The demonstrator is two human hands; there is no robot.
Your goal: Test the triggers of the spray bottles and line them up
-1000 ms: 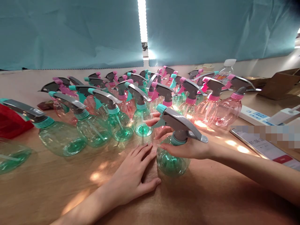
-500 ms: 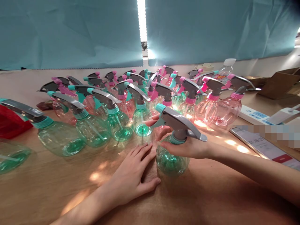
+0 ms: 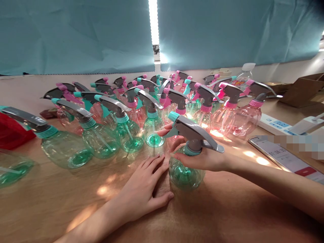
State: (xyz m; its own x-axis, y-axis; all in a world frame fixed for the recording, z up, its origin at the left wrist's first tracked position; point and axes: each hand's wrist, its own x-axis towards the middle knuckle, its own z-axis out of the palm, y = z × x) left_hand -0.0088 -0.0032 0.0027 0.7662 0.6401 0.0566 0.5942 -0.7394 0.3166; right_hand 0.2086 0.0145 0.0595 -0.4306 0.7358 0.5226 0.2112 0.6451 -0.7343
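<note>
A green spray bottle [image 3: 186, 172] with a grey trigger head and teal collar stands on the wooden table [image 3: 50, 199] just in front of me. My right hand [image 3: 202, 158] is wrapped round its neck under the trigger head. My left hand [image 3: 144, 189] lies flat on the table to the left of the bottle, fingers spread, the fingertips close to the bottle's side.
Behind stand several green spray bottles [image 3: 101, 138] at left and several pink ones [image 3: 227, 118] at right. A red object [image 3: 11, 133] sits at far left. A phone [image 3: 286, 157], a power strip [image 3: 274, 125] and a cardboard box [image 3: 301, 89] lie at right.
The bottle in my right hand has shifted very slightly away from me; my left hand has stayed flat in place.
</note>
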